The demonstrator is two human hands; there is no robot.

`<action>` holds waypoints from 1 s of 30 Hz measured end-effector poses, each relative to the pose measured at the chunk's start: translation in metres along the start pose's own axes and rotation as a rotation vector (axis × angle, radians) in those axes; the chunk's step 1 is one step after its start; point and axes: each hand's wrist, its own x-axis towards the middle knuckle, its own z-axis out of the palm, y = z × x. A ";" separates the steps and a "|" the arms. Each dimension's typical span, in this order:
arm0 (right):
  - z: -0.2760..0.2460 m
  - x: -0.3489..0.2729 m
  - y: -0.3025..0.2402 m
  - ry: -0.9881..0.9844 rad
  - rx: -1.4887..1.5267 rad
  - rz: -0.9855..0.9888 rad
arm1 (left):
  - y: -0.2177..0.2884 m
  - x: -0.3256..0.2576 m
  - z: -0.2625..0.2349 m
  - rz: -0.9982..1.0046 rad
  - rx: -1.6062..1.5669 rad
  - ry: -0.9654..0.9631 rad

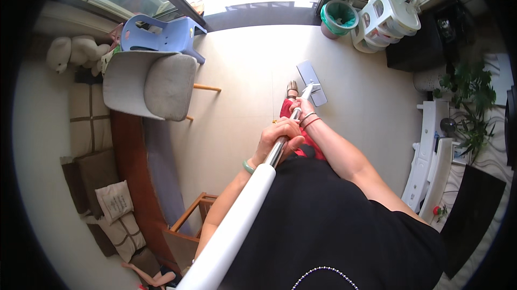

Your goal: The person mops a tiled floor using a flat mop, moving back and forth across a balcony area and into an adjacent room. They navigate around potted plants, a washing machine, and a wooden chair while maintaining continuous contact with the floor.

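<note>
A flat mop [237, 220] with a white and silver pole runs slantwise from the lower left, close to my body, out to the floor ahead. My left hand [273, 137], with a green bangle at its wrist, is wrapped round the bare metal stretch of the pole. Farther down, my right hand [304, 109] grips the pole too, bracelets on its wrist. The grey rectangular mop head [307, 72] rests on the pale floor [242, 91], just beyond my sandalled foot [292, 89].
To the left stand a grey chair [172, 85], a blue plastic chair [161, 34] and a wooden sofa [126, 155] with cushions. Another person's arm [153, 278] shows at lower left. A lined bin [339, 18] and white rack [385, 15] flank the doorway; a white cabinet [428, 155] is right.
</note>
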 end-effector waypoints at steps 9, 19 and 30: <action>0.175 0.085 -0.078 -0.072 -0.020 0.049 | -0.049 0.180 -0.056 0.017 0.091 0.043; 0.342 0.133 -0.143 -0.262 0.100 0.164 | -0.090 0.354 -0.131 0.088 0.071 -0.079; 0.539 0.240 -0.206 -0.389 0.552 -0.021 | -0.163 0.577 -0.263 0.086 -0.226 -0.182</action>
